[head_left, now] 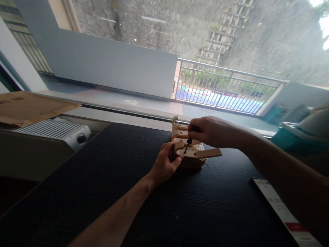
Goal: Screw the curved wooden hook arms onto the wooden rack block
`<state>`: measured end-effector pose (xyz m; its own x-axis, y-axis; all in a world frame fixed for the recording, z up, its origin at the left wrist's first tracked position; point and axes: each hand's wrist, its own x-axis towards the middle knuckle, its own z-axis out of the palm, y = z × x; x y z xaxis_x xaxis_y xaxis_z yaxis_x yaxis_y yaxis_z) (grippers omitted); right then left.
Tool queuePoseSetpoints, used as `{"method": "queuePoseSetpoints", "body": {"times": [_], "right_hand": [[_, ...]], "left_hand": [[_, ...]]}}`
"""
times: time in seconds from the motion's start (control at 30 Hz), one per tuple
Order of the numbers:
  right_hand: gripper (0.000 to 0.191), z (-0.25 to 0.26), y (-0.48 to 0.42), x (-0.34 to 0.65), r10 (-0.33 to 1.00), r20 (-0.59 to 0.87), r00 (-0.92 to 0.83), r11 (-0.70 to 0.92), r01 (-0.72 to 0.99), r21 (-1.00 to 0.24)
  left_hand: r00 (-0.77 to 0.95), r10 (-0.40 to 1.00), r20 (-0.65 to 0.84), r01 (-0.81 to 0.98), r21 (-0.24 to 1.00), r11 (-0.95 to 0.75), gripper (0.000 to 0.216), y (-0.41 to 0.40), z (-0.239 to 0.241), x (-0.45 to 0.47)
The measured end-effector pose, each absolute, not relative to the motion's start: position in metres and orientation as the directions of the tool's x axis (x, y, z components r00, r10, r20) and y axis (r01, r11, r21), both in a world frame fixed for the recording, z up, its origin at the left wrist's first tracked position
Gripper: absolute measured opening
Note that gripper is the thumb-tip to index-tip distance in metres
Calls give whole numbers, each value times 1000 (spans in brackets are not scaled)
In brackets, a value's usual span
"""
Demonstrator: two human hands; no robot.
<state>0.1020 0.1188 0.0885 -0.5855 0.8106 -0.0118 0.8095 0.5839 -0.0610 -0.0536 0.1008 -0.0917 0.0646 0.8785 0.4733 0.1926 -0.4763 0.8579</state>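
Note:
My right hand [205, 129] is closed around the dark handle of a screwdriver [189, 140]. The screwdriver slants down, its tip at a hole in the nearest curved wooden hook [208, 153]. My left hand [168, 159] grips the bent end of that same wooden hook, with the thumb along its near edge. Several more wooden hooks [180, 126] stand in a row just behind. Under the nearest hook is a brown stack [192, 163] with layered edges, perhaps cardboard. The right hand hides part of the hooks behind it.
All this lies on a black table [123, 157]. A phone [279, 206] with a lit screen is at the right, partly behind my forearm. On the left, a brown paper envelope [38, 107] rests on a white radiator [58, 132]. A teal bin [290, 137] stands far right, near the window.

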Motion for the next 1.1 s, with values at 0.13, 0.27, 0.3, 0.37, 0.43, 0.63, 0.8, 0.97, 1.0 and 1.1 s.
{"method": "queuePoseSetpoints", "body": {"times": [0.13,0.27,0.3,0.37,0.43,0.63,0.8,0.97,1.0,1.1], "right_hand": [[38,83,117,95,854,58,-517,519,854,-35],[38,85,119,100,856,37,-515,516,856,-27],[36,87,120,102,845,15,-535,535,844,-30],[31,90,122,108,813,-37,-581,579,814,-42],[27,92,123,112,785,-78,-615,612,789,-58],[28,89,123,112,814,-72,-576,576,817,-33],[36,84,117,110,876,-30,-481,481,877,-16],[37,88,113,114,864,-59,-500,502,865,26],[35,90,113,115,848,-62,-526,528,849,19],[28,93,115,116,807,-55,-587,589,808,16]], "left_hand": [[67,882,467,194,861,-471,42,101,-92,-53],[69,866,495,159,852,-500,51,102,-95,-53],[69,865,497,164,850,-501,51,102,-95,-53],[68,869,490,188,849,-493,48,102,-96,-53],[72,878,474,206,854,-478,43,102,-95,-53],[57,884,464,224,857,-465,40,100,-90,-53],[70,889,453,222,861,-457,37,99,-89,-54],[58,877,478,234,847,-477,39,100,-89,-54],[63,875,479,232,846,-480,39,100,-90,-54],[72,882,465,226,854,-468,39,101,-91,-54]]}}
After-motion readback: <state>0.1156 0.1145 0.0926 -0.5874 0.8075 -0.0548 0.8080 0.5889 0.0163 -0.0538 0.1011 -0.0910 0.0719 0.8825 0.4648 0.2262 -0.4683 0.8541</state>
